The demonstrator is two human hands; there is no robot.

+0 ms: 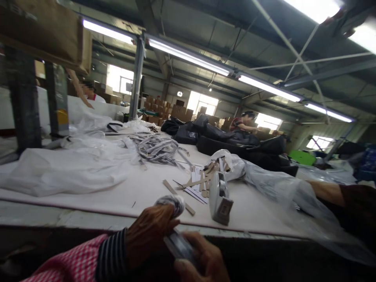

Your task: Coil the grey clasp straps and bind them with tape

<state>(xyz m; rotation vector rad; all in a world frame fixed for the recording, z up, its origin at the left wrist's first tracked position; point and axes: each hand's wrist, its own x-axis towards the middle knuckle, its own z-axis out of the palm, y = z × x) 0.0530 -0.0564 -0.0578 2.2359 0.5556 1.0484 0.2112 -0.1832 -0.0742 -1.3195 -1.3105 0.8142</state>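
Observation:
Low in the view, my left hand (149, 225), below a striped cuff, is closed around a wound bundle of grey-and-white strap (176, 203). My right hand (205, 256) grips a flat grey, shiny folded strap (182, 246) just below it; whether both pieces belong to one strap I cannot tell. Slightly blurred fingers hide part of each. Beyond my hands a tape dispenser (220, 201) stands on the white-covered table (141, 194). Beside it lie loose beige and white card strips (201, 186). Farther back is a tangled heap of similar grey straps (160, 148).
Clear plastic bags (270, 182) spread at the right, beside another person's forearm (327, 192). White sheeting (67, 168) covers the left. Black padded items (223, 141) are piled behind. A co-worker (243, 123) stands beyond them. A cardboard box (44, 37) sits high left.

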